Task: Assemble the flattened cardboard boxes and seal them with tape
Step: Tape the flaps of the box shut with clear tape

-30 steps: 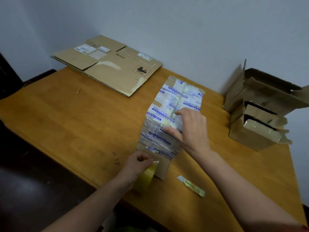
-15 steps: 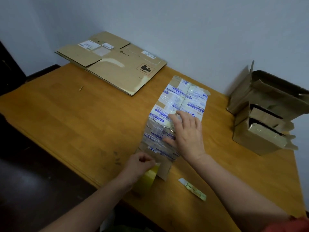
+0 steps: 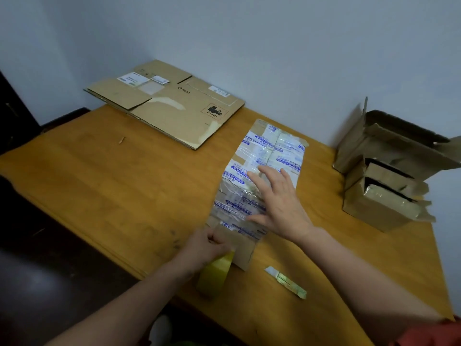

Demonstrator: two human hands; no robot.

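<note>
The box point(image 3: 264, 156) is lying mid-worktop point(image 3: 124, 186), its long axis running from the near edge away toward the wall. The right hand point(image 3: 279, 203) is pressing it with straight fingers. The left hand point(image 3: 207, 245) is gripping the tape roll point(image 3: 214, 275) against its near end, fingers curled.

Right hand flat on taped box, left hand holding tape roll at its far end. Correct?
No: the head view shows the left hand holding the tape roll at the near end of the taped box. The right hand is flat on it.
</note>
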